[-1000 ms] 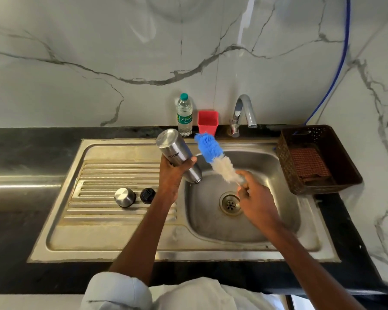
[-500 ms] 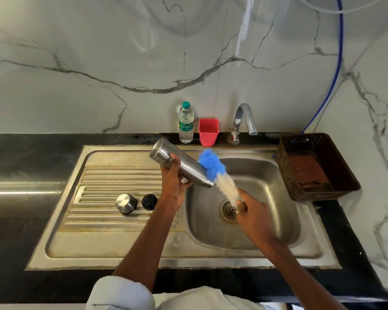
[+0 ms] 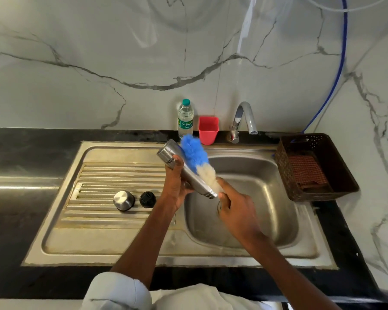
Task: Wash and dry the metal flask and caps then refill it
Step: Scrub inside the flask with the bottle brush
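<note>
Steel sink [image 3: 285, 222]: left hand [image 3: 174, 184] grips flask [image 3: 187, 172] (tilted); right hand [image 3: 234, 208] fingers curled round brush [image 3: 198, 161].

1. The brush [image 3: 198, 161] handle is hidden inside the right hand [image 3: 235, 209].
2. The drain is covered by that hand.
3. The blue hose [image 3: 339, 63] runs off the frame's top.

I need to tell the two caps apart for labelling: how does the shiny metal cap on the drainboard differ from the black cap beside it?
The shiny steel domed cap is bright and reflective, while the black round cap is dark and matte. The steel cap looks a little larger and smooth-topped; the black cap shows a moulded pattern on top. The steel cap lies to the left, the black cap nearer the left hand. Both rest untouched on the ribbed drainboard.
</note>
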Motion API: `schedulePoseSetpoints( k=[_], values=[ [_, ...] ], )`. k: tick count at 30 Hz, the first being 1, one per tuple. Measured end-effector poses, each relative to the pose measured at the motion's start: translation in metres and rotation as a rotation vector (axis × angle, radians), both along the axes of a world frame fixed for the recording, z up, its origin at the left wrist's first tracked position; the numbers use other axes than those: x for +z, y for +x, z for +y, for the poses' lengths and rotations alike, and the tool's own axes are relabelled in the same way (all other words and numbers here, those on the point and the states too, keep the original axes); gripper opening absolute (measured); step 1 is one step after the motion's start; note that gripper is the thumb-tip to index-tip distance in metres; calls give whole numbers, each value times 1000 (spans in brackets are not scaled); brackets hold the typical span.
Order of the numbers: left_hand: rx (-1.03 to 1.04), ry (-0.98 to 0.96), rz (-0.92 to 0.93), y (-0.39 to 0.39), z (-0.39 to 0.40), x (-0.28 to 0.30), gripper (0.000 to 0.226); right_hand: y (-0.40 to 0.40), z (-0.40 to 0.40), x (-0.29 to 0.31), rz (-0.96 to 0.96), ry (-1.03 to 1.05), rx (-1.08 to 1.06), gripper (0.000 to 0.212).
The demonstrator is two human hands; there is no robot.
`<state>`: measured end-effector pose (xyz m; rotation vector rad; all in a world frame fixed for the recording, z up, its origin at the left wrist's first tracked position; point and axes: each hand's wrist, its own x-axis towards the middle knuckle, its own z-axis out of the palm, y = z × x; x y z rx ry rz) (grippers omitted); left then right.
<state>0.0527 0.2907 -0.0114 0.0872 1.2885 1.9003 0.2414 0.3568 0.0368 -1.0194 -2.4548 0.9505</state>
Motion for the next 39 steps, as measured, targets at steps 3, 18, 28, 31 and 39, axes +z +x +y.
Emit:
schedulePoseSetpoints(
  k=[3,18,28,31,39],
  values=[
    [-15,40,-19,-3,0,2,117,-4,5,1,31,31,-11,55],
    [106,98,14,-19,0,2,118,15,-7,-12,-18,-84,-39,55],
    [92,175,-48,-15,-5,-7,125,2,-5,-20,-131,-115,-88,53],
    [88,118,-13,-10,-5,-8,120,3,-3,-21,-160,-167,-109,52],
    [51,136,-72,-8,-8,-8,131,-11,-10,-11,-91,-86,-74,54]
  ],
)
